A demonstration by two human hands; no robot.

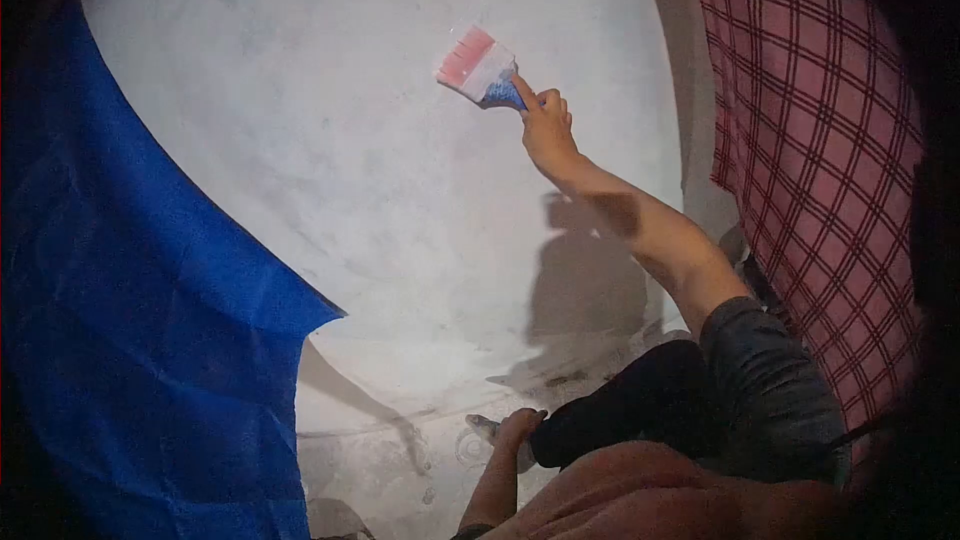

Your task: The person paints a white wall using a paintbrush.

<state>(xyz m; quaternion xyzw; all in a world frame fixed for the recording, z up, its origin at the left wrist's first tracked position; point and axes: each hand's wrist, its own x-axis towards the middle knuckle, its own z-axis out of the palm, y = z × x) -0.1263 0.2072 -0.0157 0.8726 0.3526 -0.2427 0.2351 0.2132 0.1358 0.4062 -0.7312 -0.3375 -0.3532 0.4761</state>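
My right hand [548, 130] is closed round the blue handle of a wide paintbrush [483, 68], with one finger stretched along it. The brush has pink bristles and a white-smeared ferrule, and it lies against the pale, whitish wall [380, 120], bristles pointing up and left. Low in the view, my left hand [518, 426] is beside my dark-clothed knee. Its fingers are small and partly hidden, so their grip cannot be made out. A small greyish thing [483, 427] shows just left of that hand.
A blue sheet [170, 290] hangs down the left side. On the right hangs a pink checked cloth [820, 140], close to my right arm. The floor [370, 470] below is stained whitish. Shadows of my arm and body fall on the wall.
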